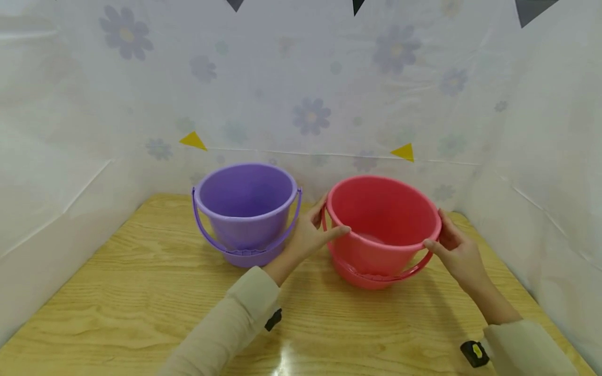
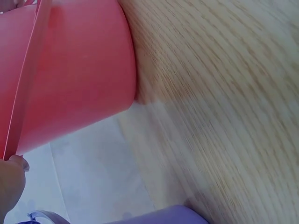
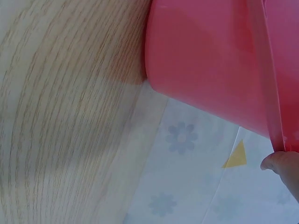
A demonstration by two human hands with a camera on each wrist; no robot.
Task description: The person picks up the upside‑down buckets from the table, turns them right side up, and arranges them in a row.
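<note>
A red plastic bucket (image 1: 371,258) stands on the wooden table, its handle hanging down at the front. My left hand (image 1: 308,235) holds its rim on the left side, thumb over the edge. On the opposite side, my right hand (image 1: 461,256) grips the rim, also with the thumb on top. Both wrist views show the red wall (image 2: 79,70) and a fingertip at the rim. To the left, close by my left wrist, stands a purple bucket (image 1: 249,232) with its handle lowered. The inside of the red bucket shows only its bare floor.
The wooden table (image 1: 127,303) runs under both buckets. White flowered sheeting (image 1: 263,94) hangs behind and along both sides. Yellow triangles (image 1: 403,152) mark the back sheet low down, and dark triangles hang at the top. Black wrist devices (image 1: 474,353) sit at both cuffs.
</note>
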